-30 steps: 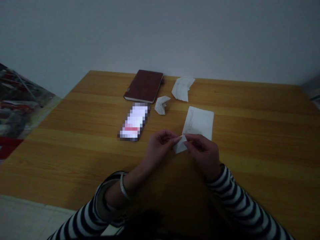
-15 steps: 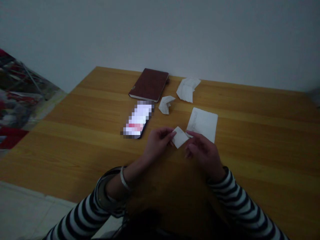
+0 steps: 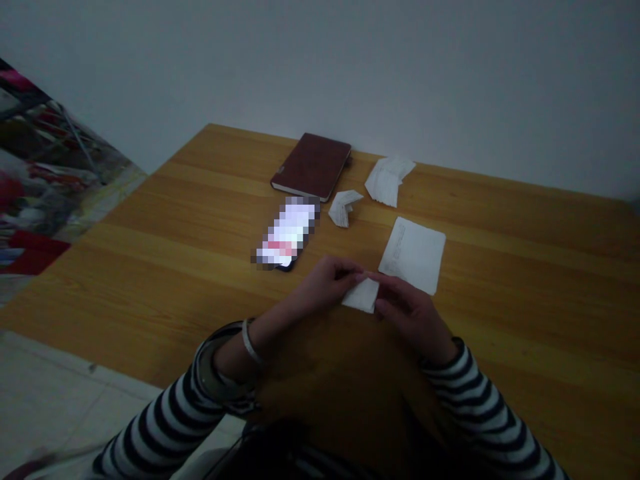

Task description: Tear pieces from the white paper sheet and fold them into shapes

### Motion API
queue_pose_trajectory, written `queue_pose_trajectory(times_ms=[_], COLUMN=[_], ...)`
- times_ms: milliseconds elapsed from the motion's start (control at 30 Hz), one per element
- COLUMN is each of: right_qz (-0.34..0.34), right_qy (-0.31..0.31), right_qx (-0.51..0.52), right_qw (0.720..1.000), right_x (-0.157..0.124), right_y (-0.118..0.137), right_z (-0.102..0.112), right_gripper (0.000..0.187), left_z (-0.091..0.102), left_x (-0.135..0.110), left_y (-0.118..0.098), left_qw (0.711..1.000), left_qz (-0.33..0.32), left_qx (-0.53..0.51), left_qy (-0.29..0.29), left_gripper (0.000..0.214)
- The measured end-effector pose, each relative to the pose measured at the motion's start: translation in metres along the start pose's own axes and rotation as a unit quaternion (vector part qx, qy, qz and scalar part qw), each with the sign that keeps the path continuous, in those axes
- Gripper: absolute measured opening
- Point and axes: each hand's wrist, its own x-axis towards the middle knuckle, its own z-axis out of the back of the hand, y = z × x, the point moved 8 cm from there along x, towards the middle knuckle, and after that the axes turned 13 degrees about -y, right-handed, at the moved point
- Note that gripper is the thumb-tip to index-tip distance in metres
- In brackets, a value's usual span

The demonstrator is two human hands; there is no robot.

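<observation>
A small folded piece of white paper (image 3: 362,297) is held between both hands above the near part of the table. My left hand (image 3: 331,283) pinches its upper left side, thumb on top. My right hand (image 3: 409,308) has its fingertips on the upper right edge, with the index finger reaching to the left fingertips. Just beyond the right hand lies a flat stack of white paper sheets (image 3: 415,257), its left edge lined with dark marks. Farther back are a small fanned group of folded papers (image 3: 343,208) and a larger one (image 3: 389,181).
On the wooden table (image 3: 165,267) a lit phone (image 3: 290,230) with a blurred screen lies left of the papers. A brown notebook (image 3: 313,165) rests behind it, near the wall (image 3: 350,67). Cluttered items (image 3: 40,173) stand on the floor at the left.
The paper has turned from a diamond pose to a flatter, tilted one. My hands have come closer together at its top edge. The whole view has shifted slightly.
</observation>
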Motion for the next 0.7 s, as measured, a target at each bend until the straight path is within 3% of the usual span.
queue_pose_trajectory(times_ms=[100,200,367,500,600,700], right_qz=[0.014,0.03,0.04,0.044,0.052,0.093], right_qy=[0.024,0.004,-0.112,-0.257,-0.303,-0.282], right_qx=[-0.042,-0.084,-0.104,-0.088,-0.085,-0.086], right_qw=[0.999,0.996,0.988,0.961,0.948,0.951], right_x=[-0.001,-0.002,-0.001,-0.003,-0.006,-0.008], right_y=[0.003,0.003,-0.002,-0.001,0.003,0.012], right_z=[-0.003,-0.003,0.013,0.039,0.048,0.046], right_gripper=[0.038,0.027,0.018,0.015,0.015,0.014], left_z=[-0.001,-0.001,0.0,-0.006,-0.008,0.001], left_x=[0.0,0.001,-0.001,-0.004,-0.007,-0.008], left_y=[-0.002,-0.001,-0.001,-0.015,-0.025,-0.03], left_qw=[1.0,1.0,0.996,0.993,0.994,0.993], left_qz=[-0.007,0.013,0.046,-0.013,-0.07,-0.098], left_qx=[0.019,-0.001,-0.062,-0.117,-0.085,-0.043], left_qy=[0.012,-0.001,-0.052,-0.029,-0.009,-0.05], left_gripper=[0.015,0.023,0.046,0.053,0.036,0.018])
